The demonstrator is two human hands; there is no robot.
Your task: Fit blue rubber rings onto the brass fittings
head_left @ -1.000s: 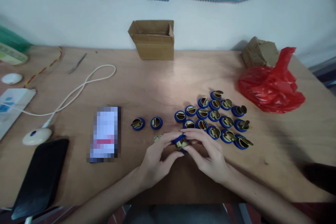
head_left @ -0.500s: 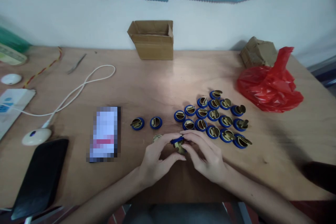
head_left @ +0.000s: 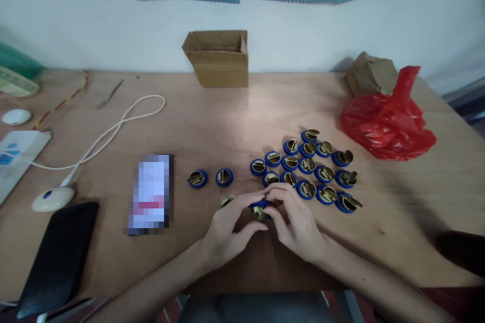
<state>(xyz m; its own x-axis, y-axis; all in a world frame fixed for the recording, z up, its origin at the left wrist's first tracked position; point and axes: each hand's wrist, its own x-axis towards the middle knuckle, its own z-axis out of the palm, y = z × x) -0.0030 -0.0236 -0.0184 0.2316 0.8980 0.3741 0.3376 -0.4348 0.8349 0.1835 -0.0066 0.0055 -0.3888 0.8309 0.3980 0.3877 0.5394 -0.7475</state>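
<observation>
My left hand (head_left: 227, 227) and my right hand (head_left: 297, 222) meet at the near middle of the wooden table (head_left: 235, 116), fingertips pinched on one small blue round part with brass tabs (head_left: 259, 207). A cluster of several like blue and brass parts (head_left: 310, 169) lies just beyond my right hand. Two more blue parts (head_left: 197, 178) (head_left: 224, 176) rest apart to the left. A loose brass piece (head_left: 226, 200) lies by my left fingertips.
An open cardboard box (head_left: 217, 58) stands at the back wall. A red plastic bag (head_left: 386, 121) and a crumpled brown packet (head_left: 369, 73) sit at the right. A blurred card (head_left: 150, 194), black phone (head_left: 60, 257), white cable (head_left: 113, 128) and white puck (head_left: 53, 198) lie left.
My hands have drawn slightly closer together and the blue part between them has been turned a little. Everything else on the table stays put.
</observation>
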